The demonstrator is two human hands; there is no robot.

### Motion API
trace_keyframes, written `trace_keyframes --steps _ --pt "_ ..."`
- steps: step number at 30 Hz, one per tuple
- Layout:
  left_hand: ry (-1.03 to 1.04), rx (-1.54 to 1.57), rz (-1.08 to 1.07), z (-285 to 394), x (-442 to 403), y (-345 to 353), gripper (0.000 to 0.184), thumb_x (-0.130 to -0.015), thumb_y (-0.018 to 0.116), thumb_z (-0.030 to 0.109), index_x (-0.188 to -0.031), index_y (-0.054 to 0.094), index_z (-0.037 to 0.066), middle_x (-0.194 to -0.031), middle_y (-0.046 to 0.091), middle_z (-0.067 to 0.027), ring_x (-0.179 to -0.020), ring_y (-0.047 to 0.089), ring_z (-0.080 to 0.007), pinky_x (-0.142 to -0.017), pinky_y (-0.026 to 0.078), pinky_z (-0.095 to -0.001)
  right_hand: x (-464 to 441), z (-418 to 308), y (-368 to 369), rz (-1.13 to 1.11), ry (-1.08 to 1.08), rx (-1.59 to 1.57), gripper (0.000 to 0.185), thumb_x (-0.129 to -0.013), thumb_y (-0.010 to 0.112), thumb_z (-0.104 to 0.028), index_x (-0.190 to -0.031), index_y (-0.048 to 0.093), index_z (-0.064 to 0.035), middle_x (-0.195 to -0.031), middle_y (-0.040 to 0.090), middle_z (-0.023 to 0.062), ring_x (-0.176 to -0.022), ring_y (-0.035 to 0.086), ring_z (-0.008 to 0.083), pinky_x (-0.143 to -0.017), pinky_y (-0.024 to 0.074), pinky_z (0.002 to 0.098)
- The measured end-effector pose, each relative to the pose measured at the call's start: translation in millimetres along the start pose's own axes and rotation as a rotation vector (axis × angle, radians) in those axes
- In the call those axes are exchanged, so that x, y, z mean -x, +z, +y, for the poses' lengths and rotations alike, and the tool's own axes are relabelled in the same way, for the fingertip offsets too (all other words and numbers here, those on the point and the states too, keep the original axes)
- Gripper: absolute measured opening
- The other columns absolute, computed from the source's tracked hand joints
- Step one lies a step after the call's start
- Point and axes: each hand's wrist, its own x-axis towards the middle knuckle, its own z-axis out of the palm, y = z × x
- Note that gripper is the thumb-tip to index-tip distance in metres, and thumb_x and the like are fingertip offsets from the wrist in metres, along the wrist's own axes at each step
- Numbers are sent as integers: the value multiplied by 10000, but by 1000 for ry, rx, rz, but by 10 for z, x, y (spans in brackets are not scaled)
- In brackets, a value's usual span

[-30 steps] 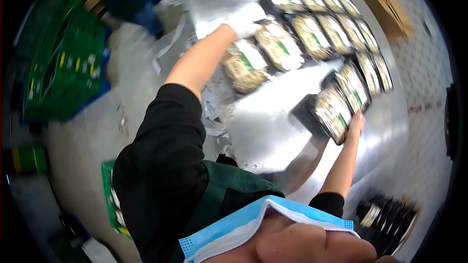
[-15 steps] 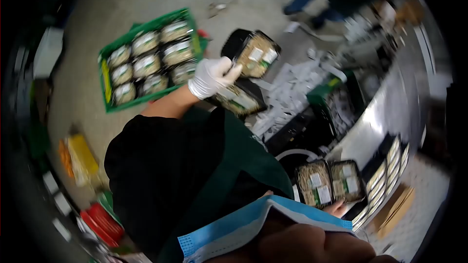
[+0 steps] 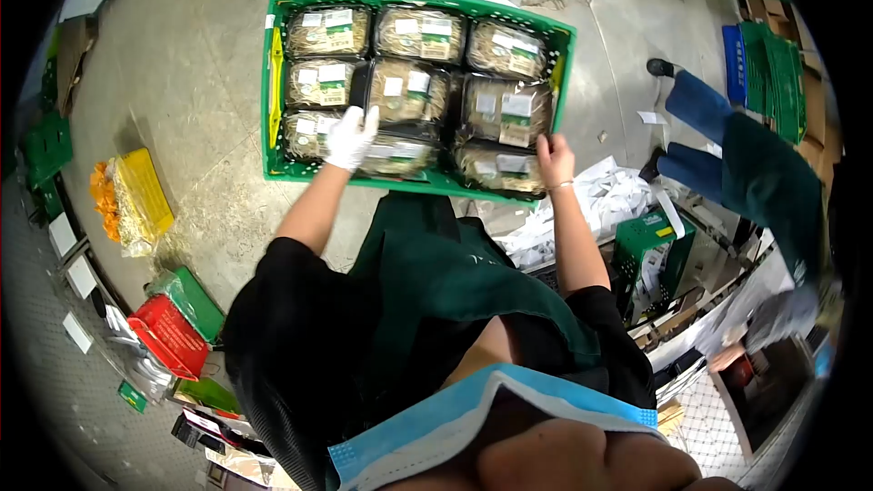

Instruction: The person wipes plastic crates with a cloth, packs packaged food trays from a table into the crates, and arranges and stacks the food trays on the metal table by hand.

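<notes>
In front of me is a green crate (image 3: 270,150) with rows of film-covered black food trays holding pale, stringy food under white and green labels. My left hand (image 3: 350,139), in a white glove, has its fingers closed at the lower left corner of the middle food tray (image 3: 391,107), which sits slightly tilted over its neighbours. My bare right hand (image 3: 556,164) grips the lower right corner of another food tray (image 3: 502,111) on the crate's right side. That tray partly overlaps the one below it. The undersides of both trays are hidden.
White paper strips (image 3: 605,200) lie heaped at the right beside a smaller green crate (image 3: 647,245). A co-worker in blue trousers (image 3: 698,107) stands to the right. Yellow (image 3: 145,191) and red (image 3: 171,336) containers are at the left. Stacked green crates (image 3: 768,82) stand far right.
My view has turned to the crate, which now lies straight ahead. Both hands have come from the packing side at the right to the crate, and the trays they held are no longer beside the paper heap.
</notes>
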Motion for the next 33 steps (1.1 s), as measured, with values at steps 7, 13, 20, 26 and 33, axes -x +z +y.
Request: trace_keyframes --steps 7,13,20,26,33 --pt "-570 556 -5 -895 -193 740 316 -834 472 320 -724 468 24 -616 496 -105 -458 480 -175 -471 427 -306 -479 174 319 58 481 -533 290 -775 542 -257 -606 458 -37 -498 481 46 -435 471 138 -441 382 265" --pt "51 -223 275 -105 -963 -588 232 -762 532 249 -601 466 96 -478 499 -51 -414 509 -196 -378 405 -298 -912 -1476 -65 48 -137 359 175 -689 576 -248 -624 518 -97 -639 561 96 -531 555 282 -496 445 399" --pt "217 -815 -280 -351 -1290 290 204 -782 421 180 -918 560 121 -793 540 -99 -881 484 -268 -918 180 -522 -810 -1659 1748 -621 -382 672 430 -823 341 -178 -1238 332 -66 -1345 234 82 -1262 153 203 -988 164 420" --pt "356 -492 -184 -145 -876 514 501 -747 500 319 -1179 417 79 -1150 439 -180 -1018 428 -329 -937 209 -494 -351 -1019 685 -341 -199 316 328 -715 469 -122 -1032 464 -35 -1107 469 122 -1064 426 247 -832 369 364" --pt "1066 -702 -744 335 178 841 688 -705 578 326 -1283 260 133 -1354 201 -97 -1183 283 -296 -939 229 -480 1968 232 -784 -53 641 137 294 -682 524 -171 -957 558 -73 -974 542 155 -948 500 288 -825 397 361"
